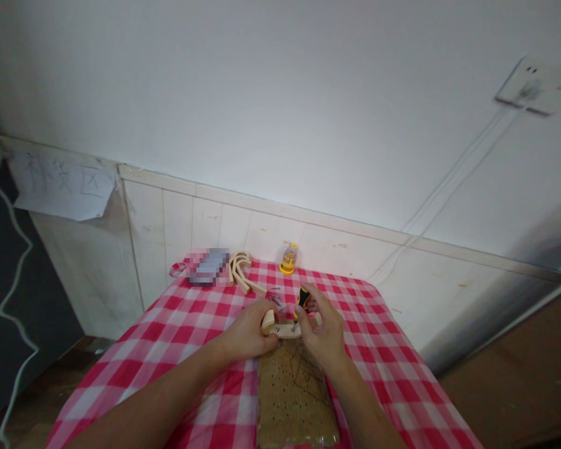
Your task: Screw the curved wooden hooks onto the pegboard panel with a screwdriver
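Note:
My left hand (250,330) is closed around the left end of a curved pale wooden piece (285,330), which lies across the far end of a brown board (292,393) dotted with small dark marks. Two dark screws show in the wood. A black-and-yellow screwdriver (303,298) is gripped in the fingers of my right hand (325,324), its tip pointing down at the right-hand screw (293,328). Whether the tip sits in the screw head is too small to tell. My right hand covers part of the wooden piece's right end.
More curved wooden pieces (240,274) lie at the back left, beside a blurred-out flat object (209,267). A yellow-capped clear container (288,258) stands near the wall. Thin dark items (275,299) lie behind my hands on the red-checked tablecloth (168,337). Cables hang from a wall socket (533,87).

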Motion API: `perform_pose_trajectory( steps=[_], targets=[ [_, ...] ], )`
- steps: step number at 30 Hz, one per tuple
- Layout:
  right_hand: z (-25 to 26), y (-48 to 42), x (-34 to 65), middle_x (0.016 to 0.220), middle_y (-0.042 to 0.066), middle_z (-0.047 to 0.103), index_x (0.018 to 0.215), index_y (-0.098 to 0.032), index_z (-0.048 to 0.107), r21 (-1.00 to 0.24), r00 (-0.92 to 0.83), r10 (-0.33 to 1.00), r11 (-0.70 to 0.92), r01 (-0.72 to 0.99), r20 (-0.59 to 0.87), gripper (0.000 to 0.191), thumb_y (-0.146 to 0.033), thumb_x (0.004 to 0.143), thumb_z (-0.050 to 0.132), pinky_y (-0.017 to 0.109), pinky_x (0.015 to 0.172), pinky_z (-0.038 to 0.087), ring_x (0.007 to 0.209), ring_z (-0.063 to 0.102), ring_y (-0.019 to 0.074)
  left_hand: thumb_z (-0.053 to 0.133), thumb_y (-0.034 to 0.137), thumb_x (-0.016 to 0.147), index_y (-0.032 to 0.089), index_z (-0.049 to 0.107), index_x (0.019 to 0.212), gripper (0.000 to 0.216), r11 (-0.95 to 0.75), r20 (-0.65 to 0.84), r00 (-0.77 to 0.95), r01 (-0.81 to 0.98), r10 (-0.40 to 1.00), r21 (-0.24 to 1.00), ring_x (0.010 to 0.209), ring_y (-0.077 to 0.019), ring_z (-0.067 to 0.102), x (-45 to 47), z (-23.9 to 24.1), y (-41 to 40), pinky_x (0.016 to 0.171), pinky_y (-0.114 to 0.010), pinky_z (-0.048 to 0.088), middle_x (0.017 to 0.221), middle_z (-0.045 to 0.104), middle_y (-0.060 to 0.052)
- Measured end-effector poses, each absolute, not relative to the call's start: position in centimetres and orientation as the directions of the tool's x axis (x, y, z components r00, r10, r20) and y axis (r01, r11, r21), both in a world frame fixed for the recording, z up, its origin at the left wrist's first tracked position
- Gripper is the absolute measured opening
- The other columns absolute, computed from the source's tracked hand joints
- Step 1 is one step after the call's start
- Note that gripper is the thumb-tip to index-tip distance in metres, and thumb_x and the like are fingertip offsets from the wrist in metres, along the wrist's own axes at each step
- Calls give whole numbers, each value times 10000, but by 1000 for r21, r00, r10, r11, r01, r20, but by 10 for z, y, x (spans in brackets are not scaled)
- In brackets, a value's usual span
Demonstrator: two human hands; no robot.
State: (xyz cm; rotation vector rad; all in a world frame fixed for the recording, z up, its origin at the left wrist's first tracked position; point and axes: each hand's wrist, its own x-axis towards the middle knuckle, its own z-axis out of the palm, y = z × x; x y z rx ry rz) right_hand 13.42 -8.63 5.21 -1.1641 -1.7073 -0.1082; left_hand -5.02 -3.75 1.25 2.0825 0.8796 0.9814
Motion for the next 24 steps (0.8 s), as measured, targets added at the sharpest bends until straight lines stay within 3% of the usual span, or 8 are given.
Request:
perform_pose_trajectory(
  steps=[24],
  targets=[
    [48, -85, 133, 1050, 57, 745, 1327, -254, 609, -420, -19, 624, 548, 724, 781, 439, -169, 897, 622, 315, 732, 609, 763, 697, 180, 610, 97, 576, 184, 599, 849, 287, -536, 355, 496, 291, 793, 792, 760, -196, 572, -51, 11, -37, 676, -274, 413, 823, 636, -15]
  ],
)
